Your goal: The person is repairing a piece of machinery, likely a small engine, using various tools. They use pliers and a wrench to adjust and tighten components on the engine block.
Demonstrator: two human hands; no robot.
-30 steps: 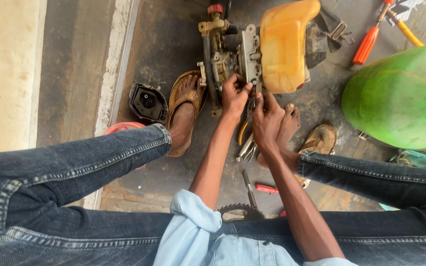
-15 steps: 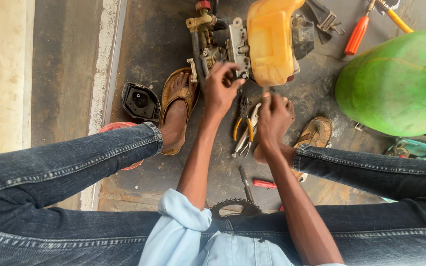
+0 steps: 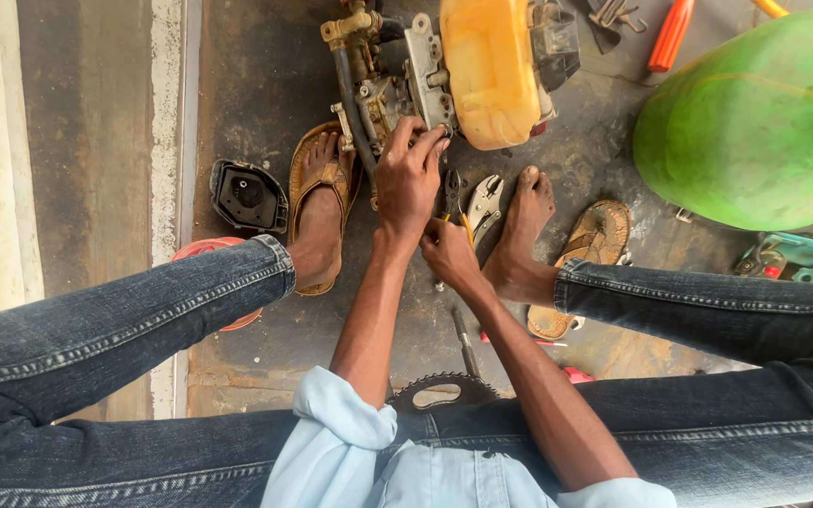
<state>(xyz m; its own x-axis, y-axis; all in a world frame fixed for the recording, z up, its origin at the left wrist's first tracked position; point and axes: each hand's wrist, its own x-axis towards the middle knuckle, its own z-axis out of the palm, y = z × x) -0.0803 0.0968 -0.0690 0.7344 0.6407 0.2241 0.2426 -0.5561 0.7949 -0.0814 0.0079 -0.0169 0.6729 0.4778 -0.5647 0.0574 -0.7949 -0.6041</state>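
Two bare hands work close together over a small grimy engine with a yellow plastic fuel tank [image 3: 491, 71], which lies on the dark oily floor [image 3: 265, 103] at twelve o'clock from the seated person. The left hand [image 3: 408, 179] is curled, fingertips pinched onto the engine's grey metal body just below the tank's left edge; what exactly it grips is hidden under the fingers. The right hand [image 3: 446, 252], at five o'clock from the left one and touching its wrist, is closed around the yellow handles of a pair of pliers [image 3: 451, 198], whose dark nose points up toward the same spot. The left hand likely steadies the part while the pliers bite. The engine looks worn: brass-coloured fittings and a black hose at its upper left, the tank stained and dull. A second pair of silver locking pliers [image 3: 486, 202] lies just beside, at three o'clock, within easy reach. A black plastic cover [image 3: 247, 196] rests at nine o'clock beyond the sandalled foot [image 3: 320, 202]. A large green rounded tank [image 3: 755, 113] sits at two o'clock, well apart.
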